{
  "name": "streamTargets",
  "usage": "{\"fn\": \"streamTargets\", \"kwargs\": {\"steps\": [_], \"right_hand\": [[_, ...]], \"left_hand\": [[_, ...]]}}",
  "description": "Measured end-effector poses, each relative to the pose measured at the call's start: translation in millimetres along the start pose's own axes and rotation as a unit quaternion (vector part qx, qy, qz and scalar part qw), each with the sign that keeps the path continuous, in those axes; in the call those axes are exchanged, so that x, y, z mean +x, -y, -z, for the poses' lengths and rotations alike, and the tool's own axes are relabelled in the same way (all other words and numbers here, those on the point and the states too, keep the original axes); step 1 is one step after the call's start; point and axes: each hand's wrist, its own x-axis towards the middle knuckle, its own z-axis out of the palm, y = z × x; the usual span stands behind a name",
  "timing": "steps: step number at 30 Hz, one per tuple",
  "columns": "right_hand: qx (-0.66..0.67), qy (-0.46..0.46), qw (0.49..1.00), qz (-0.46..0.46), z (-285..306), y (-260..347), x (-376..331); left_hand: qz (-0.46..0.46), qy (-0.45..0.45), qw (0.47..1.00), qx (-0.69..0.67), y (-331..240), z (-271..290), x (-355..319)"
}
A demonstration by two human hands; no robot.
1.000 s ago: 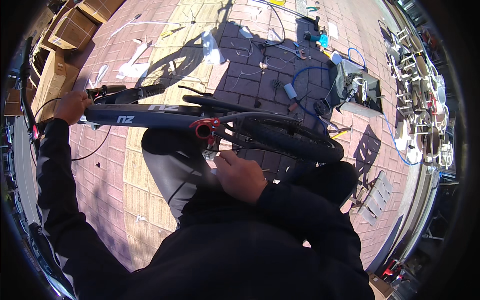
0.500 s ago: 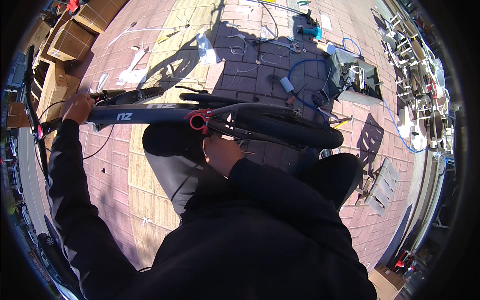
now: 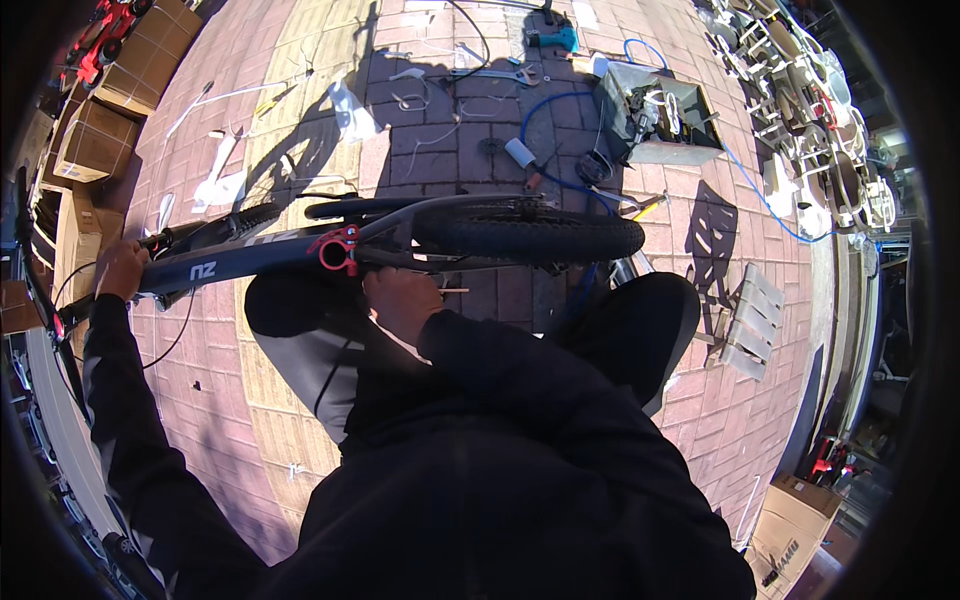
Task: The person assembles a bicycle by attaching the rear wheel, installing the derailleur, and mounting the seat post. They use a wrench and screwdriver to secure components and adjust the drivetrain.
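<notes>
A dark bicycle point(image 3: 235, 258) lies across in front of me, its handlebar end at the left and its rear wheel point(image 3: 530, 236) at the right. A red seat clamp point(image 3: 333, 252) rings the open top of its seat tube; no saddle shows there. Toward the handlebar end, my left hand point(image 3: 121, 268) is closed around the frame. My right hand point(image 3: 403, 303) is curled against the frame just below the clamp, its fingertips hidden. Beside it a thin light stick-like piece point(image 3: 455, 290) pokes out; whether I hold it cannot be seen.
Beyond the wheel stands a grey metal toolbox point(image 3: 660, 150) full of parts. A teal power tool point(image 3: 553, 40), a wrench point(image 3: 500, 75), a white cylinder point(image 3: 520, 153) and blue hose lie on the paving. Cardboard boxes point(image 3: 98, 140) line the left; a slatted piece point(image 3: 752, 322) lies right.
My view has turned, so the ground things sit farther left and higher. Against the paving, the bicycle's handlebar end has come nearer to me. Both hands keep their places on the frame.
</notes>
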Motion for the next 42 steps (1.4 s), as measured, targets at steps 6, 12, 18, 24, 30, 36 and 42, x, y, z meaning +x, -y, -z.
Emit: {"fn": "streamTargets", "kwargs": {"steps": [6,12,18,24,30,36,42], "right_hand": [[-0.004,0.056,0.998,0.016,16.9,-7.0,-11.3],[-0.001,0.122,0.992,-0.025,82.0,-22.3,-73.3],[-0.095,0.153,0.948,-0.264,113.3,-67.4,-103.7],[-0.026,0.003,0.954,-0.3,60.3,-89.9,-94.8],[-0.037,0.042,0.953,-0.298,60.9,-120.2,-83.3],[0.014,-0.059,0.936,-0.346,71.6,-100.6,-97.8],[-0.004,-0.106,0.944,-0.312,61.8,-84.3,-106.0]], "left_hand": [[-0.03,-0.014,0.999,0.015,-1.7,1.3,2.2],[-0.032,-0.01,0.999,0.026,0.7,0.1,3.9],[-0.008,0.005,1.0,0.029,2.4,-2.4,7.0],[0.001,0.006,0.999,0.046,4.6,-3.2,12.9],[-0.012,0.01,0.999,0.052,10.8,-6.3,21.7],[0.015,0.0,0.999,0.038,9.7,-6.6,22.8],[0.007,-0.005,0.999,0.032,7.8,-5.6,26.5]]}}
